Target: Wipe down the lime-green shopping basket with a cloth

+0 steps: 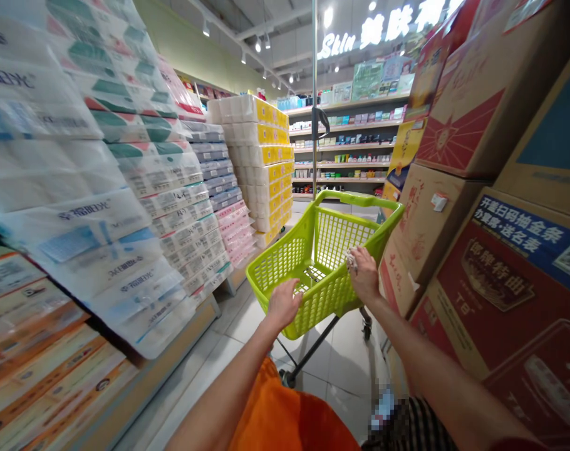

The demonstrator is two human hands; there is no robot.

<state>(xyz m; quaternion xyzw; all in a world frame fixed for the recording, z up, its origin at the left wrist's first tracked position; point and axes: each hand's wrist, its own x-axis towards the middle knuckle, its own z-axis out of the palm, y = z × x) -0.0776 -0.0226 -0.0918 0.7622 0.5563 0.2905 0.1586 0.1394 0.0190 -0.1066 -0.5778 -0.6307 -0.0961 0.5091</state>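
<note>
A lime-green plastic shopping cart (334, 300) with a lattice basket stands close in front of me, turned at an angle. My left hand (284, 305) is curled at the near rim of the basket, its fingertips partly hidden. On the rim further right rests my right hand (364, 274), fingers bent around a small crumpled whitish wad (351, 260), paper or cloth; I cannot tell which. Inside the basket, only the bare lattice floor and a dark strip on it show. The cart's handle bar (360, 199) is at its far side.
Tall stacks of wrapped tissue packs (148, 181) line the left, with toilet-roll packs (252, 163) beyond. Cardboard cartons (458, 113) rise close on the right. A metal pole (314, 150) stands past the cart, before shelves of cosmetics (351, 141). An orange garment (285, 413) is below me.
</note>
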